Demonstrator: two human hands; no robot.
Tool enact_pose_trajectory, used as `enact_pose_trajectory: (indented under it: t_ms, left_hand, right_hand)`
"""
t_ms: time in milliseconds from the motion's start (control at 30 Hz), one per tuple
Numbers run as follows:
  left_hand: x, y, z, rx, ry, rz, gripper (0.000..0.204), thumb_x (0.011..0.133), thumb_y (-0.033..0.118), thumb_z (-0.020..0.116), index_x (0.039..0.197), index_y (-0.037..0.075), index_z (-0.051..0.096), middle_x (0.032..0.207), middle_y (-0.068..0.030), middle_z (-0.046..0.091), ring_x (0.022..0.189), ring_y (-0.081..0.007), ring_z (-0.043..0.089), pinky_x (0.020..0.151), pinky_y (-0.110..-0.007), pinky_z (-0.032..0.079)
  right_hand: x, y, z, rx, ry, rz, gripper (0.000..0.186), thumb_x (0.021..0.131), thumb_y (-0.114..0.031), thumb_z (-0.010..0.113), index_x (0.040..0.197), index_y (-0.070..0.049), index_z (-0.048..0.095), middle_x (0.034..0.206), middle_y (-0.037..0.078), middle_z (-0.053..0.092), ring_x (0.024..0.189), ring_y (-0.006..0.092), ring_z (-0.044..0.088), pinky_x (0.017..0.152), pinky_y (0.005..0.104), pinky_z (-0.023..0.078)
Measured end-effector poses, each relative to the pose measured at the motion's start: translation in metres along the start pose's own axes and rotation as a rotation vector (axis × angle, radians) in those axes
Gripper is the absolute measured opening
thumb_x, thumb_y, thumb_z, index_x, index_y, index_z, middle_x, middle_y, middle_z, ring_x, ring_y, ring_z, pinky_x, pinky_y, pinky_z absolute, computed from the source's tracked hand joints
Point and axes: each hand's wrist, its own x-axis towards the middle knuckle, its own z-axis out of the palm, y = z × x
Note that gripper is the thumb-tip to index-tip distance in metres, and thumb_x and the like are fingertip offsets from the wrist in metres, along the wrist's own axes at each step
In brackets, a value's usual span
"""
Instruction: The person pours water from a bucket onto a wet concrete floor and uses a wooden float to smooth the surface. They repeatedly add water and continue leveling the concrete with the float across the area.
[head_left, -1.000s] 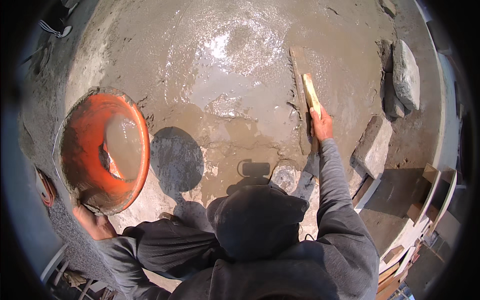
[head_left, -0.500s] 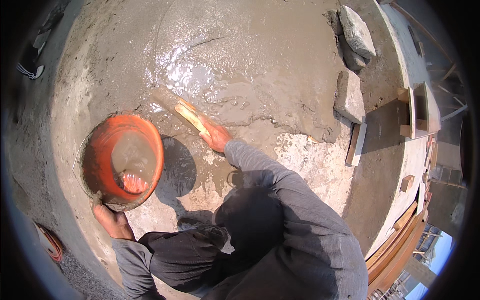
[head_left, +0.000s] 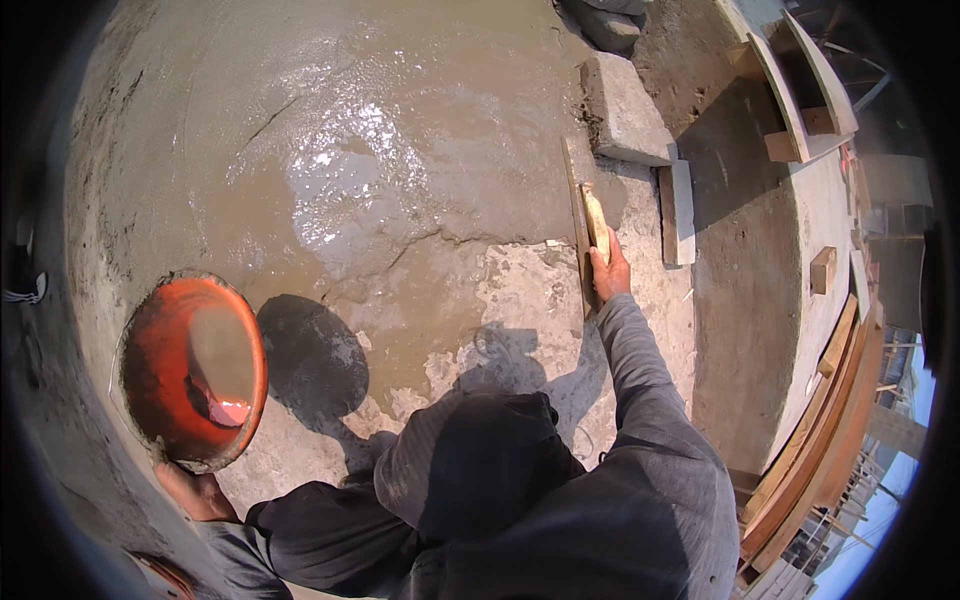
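Note:
My right hand [head_left: 612, 268] is closed around the handle of a wooden float [head_left: 596, 215], whose long narrow board points away from me. The float lies at the right-hand edge of the wet grey cement [head_left: 450, 180], beside a concrete block. On the left, my left hand [head_left: 197, 492] grips the near lower rim of an orange bucket [head_left: 165, 350]. The bucket is tilted, its mouth towards the cement, with greyish liquid and a bright sunlit patch inside. My left fingers are partly hidden behind the rim.
A rough concrete block [head_left: 628, 110] and a short board piece [head_left: 677, 215] lie right of the float. Farther right are a low wall [head_left: 810, 300], a wooden box-like form [head_left: 800, 100] and long planks [head_left: 815, 440]. Bare, patchy concrete [head_left: 530, 300] lies in front of me.
My right hand has swung the float from near the bucket to the right-hand edge of the cement, turning it to point away. My view has shifted right; the left hand still holds the bucket.

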Motion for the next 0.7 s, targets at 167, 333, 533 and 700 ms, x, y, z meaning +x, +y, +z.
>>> enact_pose_trajectory:
  t_ms: [167,333,533,700]
  left_hand:
    - [-0.021,0.011,0.015,-0.008,-0.022,0.046,0.041,0.096,0.019,0.052,0.132,-0.001,0.055,0.130,-0.0138,0.060,0.117,-0.0268,0.060,0.102,-0.041,0.048]
    - [-0.032,0.024,-0.005,-0.112,-0.008,0.110,0.037,0.096,0.017,0.051,0.129,-0.001,0.056,0.128,-0.0141,0.062,0.115,-0.0287,0.061,0.101,-0.042,0.049]
    - [-0.055,0.032,-0.058,-0.140,0.189,0.135,0.039,0.095,0.019,0.053,0.130,0.002,0.056,0.127,-0.0103,0.062,0.114,-0.0249,0.061,0.100,-0.039,0.048]
    - [-0.093,0.046,-0.113,-0.142,0.341,0.166,0.034,0.095,0.017,0.053,0.127,0.004,0.058,0.120,-0.0096,0.065,0.105,-0.0246,0.065,0.091,-0.038,0.054]
  right_hand:
    - [-0.069,0.059,-0.038,0.099,-0.030,0.097,0.057,0.099,-0.017,0.057,0.152,-0.007,0.036,0.116,0.010,0.064,0.079,0.0133,0.061,0.069,0.0264,0.052]
    - [0.013,-0.086,0.051,0.505,-0.091,0.380,0.054,0.101,-0.026,0.056,0.150,-0.015,0.038,0.071,0.000,0.054,0.044,0.0071,0.044,0.037,0.0246,0.041]
    - [0.154,-0.218,0.203,0.540,-0.242,0.261,0.049,0.101,-0.030,0.054,0.143,-0.011,0.041,0.077,0.005,0.053,0.043,0.0105,0.047,0.036,0.0277,0.043]
    - [0.155,-0.350,0.331,0.454,-0.667,0.074,0.051,0.099,-0.031,0.056,0.144,-0.011,0.042,0.071,0.005,0.053,0.044,0.0113,0.049,0.037,0.0293,0.045]
